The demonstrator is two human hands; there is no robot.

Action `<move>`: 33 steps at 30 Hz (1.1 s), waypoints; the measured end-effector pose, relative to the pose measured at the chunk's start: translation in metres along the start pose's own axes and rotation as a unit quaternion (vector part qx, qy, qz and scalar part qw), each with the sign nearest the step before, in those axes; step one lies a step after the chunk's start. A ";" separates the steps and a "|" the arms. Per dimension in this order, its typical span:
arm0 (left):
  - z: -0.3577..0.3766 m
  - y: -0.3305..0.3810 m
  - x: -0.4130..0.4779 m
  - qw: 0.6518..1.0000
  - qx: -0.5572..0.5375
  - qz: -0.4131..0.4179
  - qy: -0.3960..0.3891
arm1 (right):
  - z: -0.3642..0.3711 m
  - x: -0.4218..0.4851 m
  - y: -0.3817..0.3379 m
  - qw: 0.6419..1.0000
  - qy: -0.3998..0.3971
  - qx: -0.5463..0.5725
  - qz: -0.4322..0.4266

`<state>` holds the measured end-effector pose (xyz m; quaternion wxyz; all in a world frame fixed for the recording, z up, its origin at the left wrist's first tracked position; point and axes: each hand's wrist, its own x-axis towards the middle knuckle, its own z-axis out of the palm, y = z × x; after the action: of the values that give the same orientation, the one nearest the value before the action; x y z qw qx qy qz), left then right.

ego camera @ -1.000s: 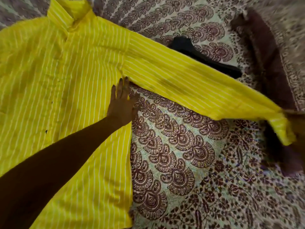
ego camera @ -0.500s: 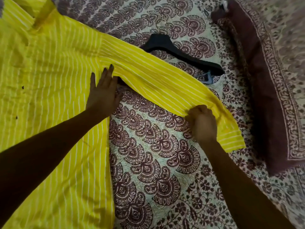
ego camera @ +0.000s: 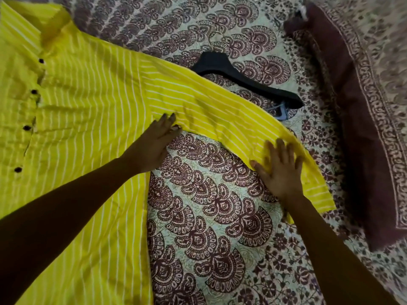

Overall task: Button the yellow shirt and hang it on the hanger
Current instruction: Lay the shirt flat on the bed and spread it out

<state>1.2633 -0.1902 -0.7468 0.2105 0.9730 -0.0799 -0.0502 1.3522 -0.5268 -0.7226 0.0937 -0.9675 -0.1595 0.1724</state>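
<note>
step: judged sleeve-smoothing before hanging | yellow shirt [ego camera: 88, 95]: flat, front up on the bed [ego camera: 209, 216], its sleeve [ego camera: 220, 113] overlapping the black hanger [ego camera: 242, 80] | hands: left hand [ego camera: 152, 148] flat at the underarm, right hand [ego camera: 279, 170] flat near the cuff, fingers straight, gripping nothing | technique: anchor underarm, stroke outward towards cuff, without dragging the buttons [ego camera: 27, 128] askew

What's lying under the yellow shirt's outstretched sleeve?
Part of the black hanger: its hook, neck and one arm show beyond the sleeve; the other arm is covered. Elsewhere, the patterned bedspread.
</note>
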 end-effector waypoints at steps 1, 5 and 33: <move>0.002 0.000 -0.001 1.000 -0.004 0.006 -0.002 | 0.002 0.002 0.002 0.999 -0.043 -0.031 0.003; -0.001 0.006 -0.002 1.000 -0.009 0.013 0.010 | -0.003 0.007 0.006 0.992 -0.083 -0.061 0.079; -0.110 -0.182 -0.347 0.928 0.037 -0.264 0.260 | 0.114 -0.138 -0.427 0.957 0.073 0.099 -0.264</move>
<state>0.9615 0.0789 -0.7013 0.1666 0.9450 0.2357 0.1541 1.0698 -0.1619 -0.6854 0.2424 -0.8866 -0.3845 0.0853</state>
